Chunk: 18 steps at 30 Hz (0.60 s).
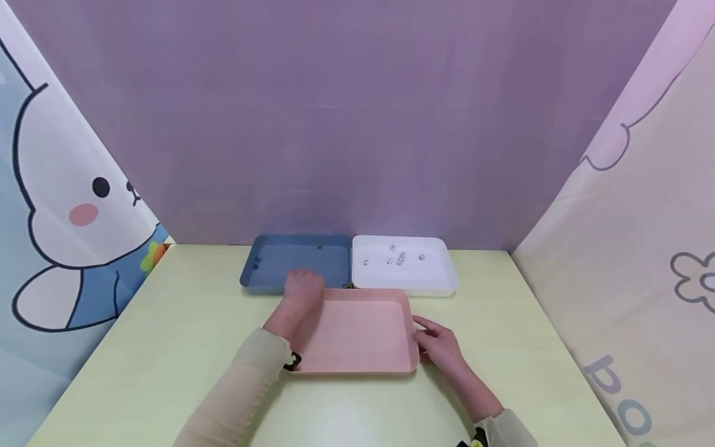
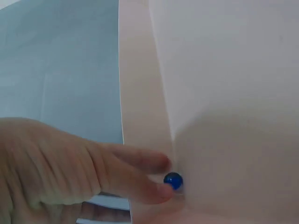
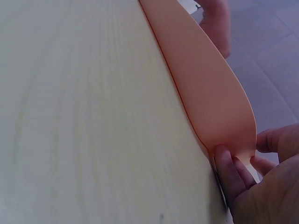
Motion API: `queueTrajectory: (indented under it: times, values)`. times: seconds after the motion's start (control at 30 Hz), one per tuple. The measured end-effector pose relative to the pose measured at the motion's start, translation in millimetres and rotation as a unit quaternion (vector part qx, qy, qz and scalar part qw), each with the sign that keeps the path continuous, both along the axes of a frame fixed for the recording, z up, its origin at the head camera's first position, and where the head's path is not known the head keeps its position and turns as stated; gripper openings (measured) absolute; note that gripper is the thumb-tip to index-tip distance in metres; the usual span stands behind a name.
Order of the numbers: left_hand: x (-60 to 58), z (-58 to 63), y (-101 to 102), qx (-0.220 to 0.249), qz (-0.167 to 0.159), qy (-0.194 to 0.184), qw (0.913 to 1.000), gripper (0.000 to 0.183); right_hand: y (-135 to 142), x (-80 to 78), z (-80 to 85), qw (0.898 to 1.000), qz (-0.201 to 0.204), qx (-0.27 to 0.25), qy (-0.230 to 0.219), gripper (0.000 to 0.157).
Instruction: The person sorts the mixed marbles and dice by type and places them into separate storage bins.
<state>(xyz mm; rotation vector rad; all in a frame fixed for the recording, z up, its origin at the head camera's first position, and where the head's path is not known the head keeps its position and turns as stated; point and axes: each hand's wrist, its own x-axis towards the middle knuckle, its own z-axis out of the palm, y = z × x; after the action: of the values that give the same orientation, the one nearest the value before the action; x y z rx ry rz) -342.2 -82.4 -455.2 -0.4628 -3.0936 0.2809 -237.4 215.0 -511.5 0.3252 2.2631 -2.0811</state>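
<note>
A pink tray (image 1: 357,332) lies on the table in front of two other trays. My left hand (image 1: 303,290) reaches over its far left corner, where it meets the blue tray (image 1: 279,239). In the left wrist view, thumb and index finger pinch a blue marble (image 2: 173,180) against the pink tray's inner wall; the other fingers are partly hidden. My right hand (image 1: 441,347) grips the pink tray's right side, with one digit low on the outer wall and others at the rim, as the right wrist view shows.
The blue tray holds a few small dark blue marbles (image 1: 256,264) and a green one (image 1: 319,247). To its right, a white tray (image 1: 447,276) holds several clear, patterned small pieces (image 1: 401,258). A purple panel (image 1: 346,124) stands behind the pale table (image 1: 167,354), with printed cloths on both sides.
</note>
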Motion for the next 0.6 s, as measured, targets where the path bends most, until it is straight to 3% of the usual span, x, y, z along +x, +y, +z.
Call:
queueTrajectory:
  times: [0.2,0.47,0.6]
  values:
    - [4.8,4.5,-4,-0.009,0.05,-0.016,0.9986,0.016,0,1.7,0.5,1.0,0.002,-0.003,0.001,0.044]
    - [9.9,1.1,-7,0.019,0.129,-0.031,0.9909,0.018,-1,2.6,0.1,1.0,0.007,-0.004,0.001,0.046]
    - [11.4,1.2,-7,0.018,0.138,-0.037,0.9896,0.023,-2,5.9,4.6,1.0,0.009,-0.004,0.002,0.046]
